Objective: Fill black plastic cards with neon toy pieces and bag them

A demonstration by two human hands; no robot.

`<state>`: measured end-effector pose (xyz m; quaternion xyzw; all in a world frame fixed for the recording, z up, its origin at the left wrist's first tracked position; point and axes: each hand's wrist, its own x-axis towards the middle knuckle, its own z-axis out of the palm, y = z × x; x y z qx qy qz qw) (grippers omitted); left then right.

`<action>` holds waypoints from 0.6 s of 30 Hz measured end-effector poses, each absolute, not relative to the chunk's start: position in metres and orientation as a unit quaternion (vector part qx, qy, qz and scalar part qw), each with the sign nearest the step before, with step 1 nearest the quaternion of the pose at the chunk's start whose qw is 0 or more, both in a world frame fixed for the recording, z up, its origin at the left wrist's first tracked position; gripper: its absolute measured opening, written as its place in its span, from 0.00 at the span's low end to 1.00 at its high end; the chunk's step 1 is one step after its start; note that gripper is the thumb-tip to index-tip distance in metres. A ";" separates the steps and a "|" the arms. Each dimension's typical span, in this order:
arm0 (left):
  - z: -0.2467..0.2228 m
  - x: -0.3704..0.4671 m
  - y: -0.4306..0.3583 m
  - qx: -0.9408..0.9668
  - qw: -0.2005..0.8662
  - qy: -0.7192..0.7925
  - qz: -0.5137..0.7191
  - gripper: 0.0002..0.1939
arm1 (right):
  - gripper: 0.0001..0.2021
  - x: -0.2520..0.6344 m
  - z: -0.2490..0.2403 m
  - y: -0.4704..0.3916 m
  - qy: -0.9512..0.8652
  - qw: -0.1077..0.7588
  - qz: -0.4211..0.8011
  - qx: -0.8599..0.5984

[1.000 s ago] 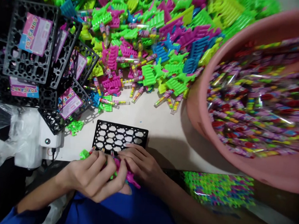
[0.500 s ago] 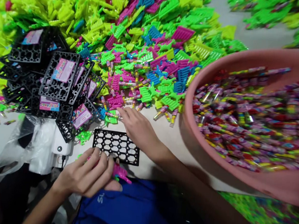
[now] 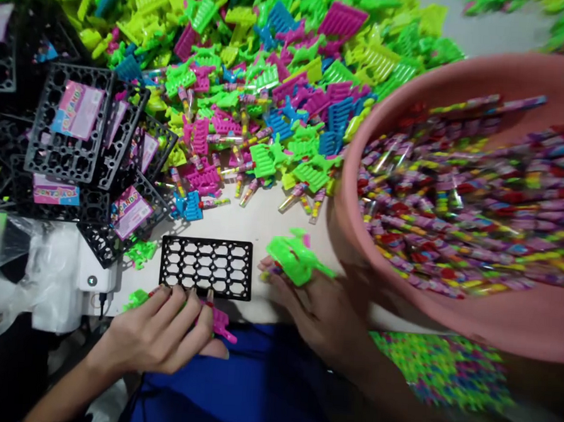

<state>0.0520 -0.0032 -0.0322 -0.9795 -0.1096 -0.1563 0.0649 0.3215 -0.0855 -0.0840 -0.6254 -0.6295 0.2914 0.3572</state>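
Observation:
My left hand (image 3: pixel 162 334) is closed at the table's near edge, its fingers curled over several small plastic toys. A pink toy (image 3: pixel 223 324) pokes out on its right side and a green piece (image 3: pixel 136 300) shows on its left. My right hand (image 3: pixel 326 311), slightly blurred, is closed on a bright green plastic toy (image 3: pixel 294 259); a bit of pink shows at the toy's top. A black plastic grid (image 3: pixel 206 267) lies flat between the hands, its lower edge touching or close to my left fingertips. A blue toy (image 3: pixel 188 205) lies beyond the grid.
Black grids with Toy Candy labels (image 3: pixel 72 121) are stacked at left. Yellow, green, pink and blue toys (image 3: pixel 289 79) heap up behind. At right stands a pink basin (image 3: pixel 351 196) full of candy tubes (image 3: pixel 456 214). A white device (image 3: pixel 94 275) with a cable sits near plastic bags (image 3: pixel 55 293).
My right hand has drawn back from the toy pile toward the right and nearer me, now with a green toy in it. The left hand stays nearly still; the view has shifted.

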 end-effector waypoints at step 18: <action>-0.028 0.050 -0.002 -0.987 0.054 -0.098 -0.112 0.23 | 0.14 0.278 -0.124 -0.115 -0.648 0.432 0.329 -0.534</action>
